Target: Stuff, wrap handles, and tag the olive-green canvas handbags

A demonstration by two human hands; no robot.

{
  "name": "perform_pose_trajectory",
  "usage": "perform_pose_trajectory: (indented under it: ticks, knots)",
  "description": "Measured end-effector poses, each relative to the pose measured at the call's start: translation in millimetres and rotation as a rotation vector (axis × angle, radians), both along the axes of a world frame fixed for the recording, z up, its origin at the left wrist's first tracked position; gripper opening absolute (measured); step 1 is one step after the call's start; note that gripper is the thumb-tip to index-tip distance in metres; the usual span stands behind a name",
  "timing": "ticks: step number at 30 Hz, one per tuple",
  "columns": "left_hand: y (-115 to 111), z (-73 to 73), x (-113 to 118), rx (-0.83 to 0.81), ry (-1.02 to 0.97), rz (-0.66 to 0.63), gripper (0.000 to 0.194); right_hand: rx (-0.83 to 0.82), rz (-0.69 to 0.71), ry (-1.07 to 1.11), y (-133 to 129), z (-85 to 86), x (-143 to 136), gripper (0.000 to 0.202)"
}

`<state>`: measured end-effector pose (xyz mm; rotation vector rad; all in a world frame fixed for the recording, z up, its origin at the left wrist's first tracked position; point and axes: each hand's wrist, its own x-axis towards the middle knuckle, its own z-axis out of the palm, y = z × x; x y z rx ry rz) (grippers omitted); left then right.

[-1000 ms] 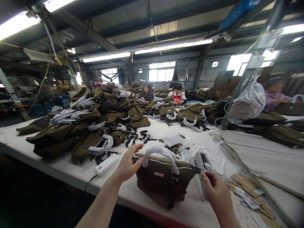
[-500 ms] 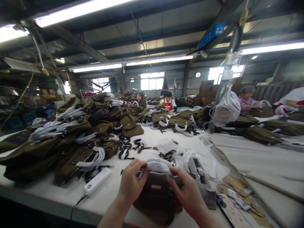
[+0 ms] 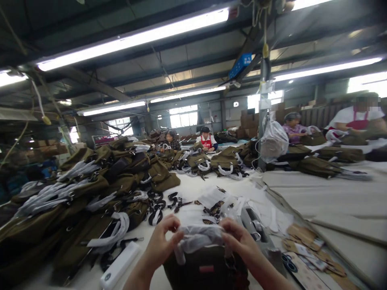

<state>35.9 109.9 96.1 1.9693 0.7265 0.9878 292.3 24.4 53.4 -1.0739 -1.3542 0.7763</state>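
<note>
A dark olive bag (image 3: 208, 264) with a small pink label stands at the bottom centre, close to me. Its handles (image 3: 201, 235) are wrapped in white translucent film. My left hand (image 3: 165, 239) pinches the left end of the wrapped handles between thumb and fingers. At their right end, my right hand (image 3: 237, 237) grips the film in the same way. The bag's lower part runs out of the frame.
Olive bags (image 3: 121, 173) are heaped at left. A white device (image 3: 119, 268) lies left of my arm. Right of the bag are a grey dispenser (image 3: 256, 225), cardboard tags (image 3: 314, 249) and a phone (image 3: 302, 268). Black straps (image 3: 155, 209) lie ahead. People work beyond, near a post (image 3: 262, 121).
The view has shifted right and tilted up. Both hands have moved apart along the handles, toward their ends, and the bag appears lower in the picture.
</note>
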Motion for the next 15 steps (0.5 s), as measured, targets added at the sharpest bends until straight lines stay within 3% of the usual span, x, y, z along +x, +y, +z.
perform_pose_trajectory:
  ticks: [2,4,7,11,15]
  knots:
    - [-9,14.6,7,0.080,0.084,-0.003,0.039,0.074,0.007,-0.152,-5,5.9,-1,0.048]
    - [-22,30.9,16,0.032,0.232,-0.044,0.055,-0.003,0.053,-0.220,-11,11.5,-7,0.060]
    - [-43,45.3,28,0.011,0.456,-0.097,0.053,-0.080,0.092,-0.227,-21,15.3,-15,0.050]
    - [-59,37.8,35,0.094,0.577,-0.095,0.013,-0.038,0.036,-0.333,-32,14.2,-18,0.037]
    - [-50,20.0,30,0.060,0.469,-0.051,0.016,0.044,-0.070,-0.421,-41,13.6,-20,0.046]
